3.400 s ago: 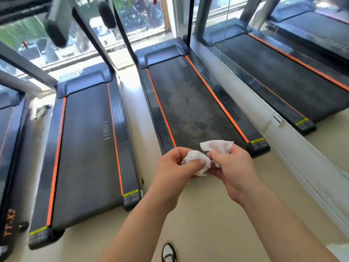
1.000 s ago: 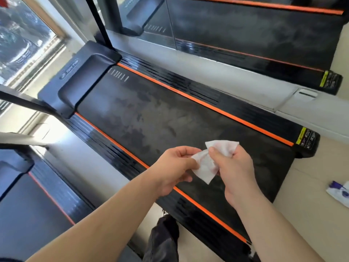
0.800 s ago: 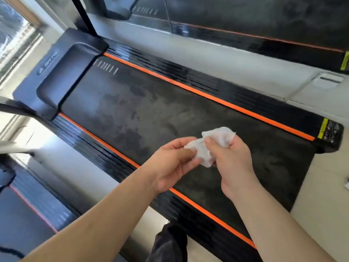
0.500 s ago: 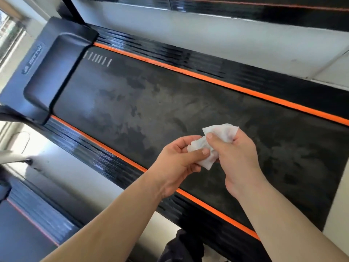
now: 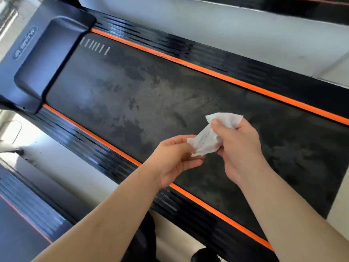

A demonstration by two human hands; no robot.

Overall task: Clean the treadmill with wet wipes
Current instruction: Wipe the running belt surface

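A white wet wipe, crumpled and faintly soiled, is held in the air between both hands above the treadmill belt. My right hand grips its upper part, thumb over the fold. My left hand pinches its lower left corner. The belt is black with grey dusty patches and darker damp-looking blotches. Orange stripes run along both sides of the belt, edged by glossy black ribbed side rails.
The dark motor cover closes the treadmill's far left end. A pale wall base runs behind the far rail. Another treadmill's rail lies at the lower left, with cream floor between them. Dark clothing shows at the bottom edge.
I have come from behind the treadmill to its side, and the view has closed in on the belt. Both hands still hold the wipe, now pulled a little further apart.
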